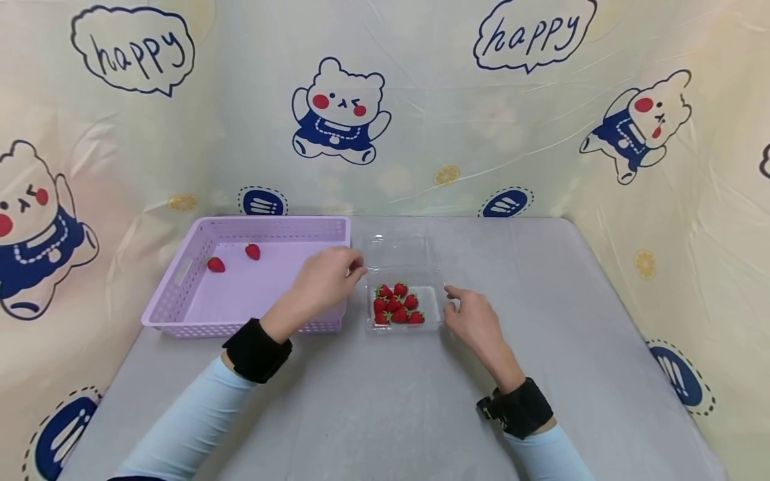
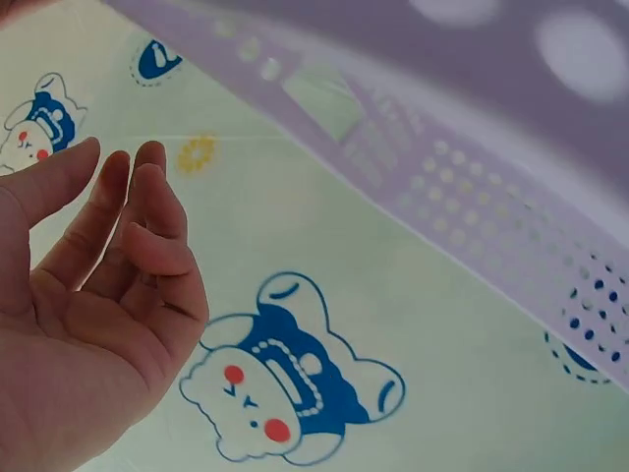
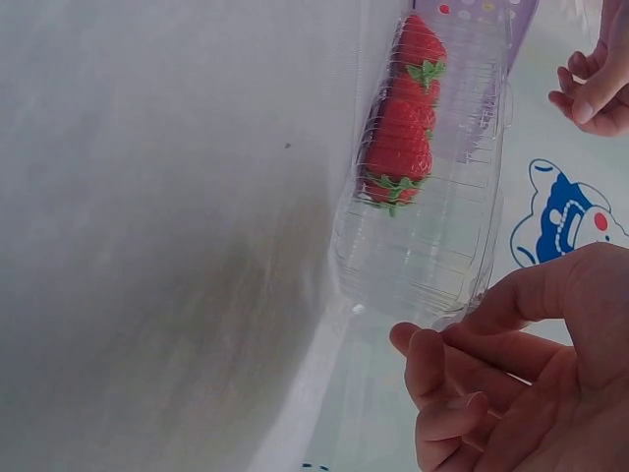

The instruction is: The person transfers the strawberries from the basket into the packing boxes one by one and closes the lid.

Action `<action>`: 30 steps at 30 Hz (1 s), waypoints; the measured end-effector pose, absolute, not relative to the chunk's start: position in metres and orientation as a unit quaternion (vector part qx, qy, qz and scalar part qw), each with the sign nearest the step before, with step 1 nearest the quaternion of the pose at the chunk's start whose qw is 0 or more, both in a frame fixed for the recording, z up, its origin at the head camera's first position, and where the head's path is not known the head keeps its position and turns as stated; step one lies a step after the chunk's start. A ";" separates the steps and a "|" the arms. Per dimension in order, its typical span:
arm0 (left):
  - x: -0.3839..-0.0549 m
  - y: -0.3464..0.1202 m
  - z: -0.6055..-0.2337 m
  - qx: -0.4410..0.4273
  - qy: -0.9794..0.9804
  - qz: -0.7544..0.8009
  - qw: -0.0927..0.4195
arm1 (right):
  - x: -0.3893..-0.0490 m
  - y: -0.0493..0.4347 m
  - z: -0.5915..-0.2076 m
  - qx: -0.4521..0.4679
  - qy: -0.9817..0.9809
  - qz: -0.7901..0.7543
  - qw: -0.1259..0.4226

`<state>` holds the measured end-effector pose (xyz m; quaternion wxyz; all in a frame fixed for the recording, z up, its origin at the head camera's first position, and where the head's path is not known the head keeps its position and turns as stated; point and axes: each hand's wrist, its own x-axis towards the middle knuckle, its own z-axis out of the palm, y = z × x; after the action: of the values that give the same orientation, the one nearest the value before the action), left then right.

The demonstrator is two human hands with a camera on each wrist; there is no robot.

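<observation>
A clear hinged plastic box (image 1: 430,304) stands on the table with its lid (image 1: 397,250) raised at the back. Several red strawberries (image 1: 394,304) with green leaves lie in its left part. Close to the left side of the box, above the right edge of the lilac basket (image 1: 240,327), is my left hand (image 1: 327,277). In the left wrist view its fingers are loosely bent, with nothing between them and the thumb. My right hand (image 1: 475,321) is at the right edge of the box. Its thumb and fingertips (image 3: 423,344) lie by the box corner; whether they touch it is hard to tell.
Two strawberries, one on the left (image 1: 216,264) and one farther right (image 1: 252,252), lie in the basket left of the box. A grey cloth covers the table (image 1: 541,334). Behind it hangs a curtain (image 1: 421,133) printed with bears.
</observation>
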<state>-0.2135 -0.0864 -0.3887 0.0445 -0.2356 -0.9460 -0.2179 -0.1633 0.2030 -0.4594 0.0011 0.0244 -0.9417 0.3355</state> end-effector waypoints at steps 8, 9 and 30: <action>-0.229 -0.113 -0.380 -0.210 -0.957 -0.193 0.042 | -0.162 0.203 -0.460 0.025 -0.941 0.336 0.006; -0.232 -0.117 -0.380 -0.208 -0.959 -0.189 0.040 | -0.163 0.203 -0.460 0.025 -0.941 0.336 0.006; -0.281 -0.185 -0.387 -0.120 -0.983 -0.141 0.013 | -0.164 0.201 -0.459 0.022 -0.942 0.335 0.006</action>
<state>-0.2813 -0.1849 -0.3874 0.0126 -0.1203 -0.9825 -0.1415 -0.1639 0.2014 -0.4591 0.0056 0.0218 -0.9421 0.3345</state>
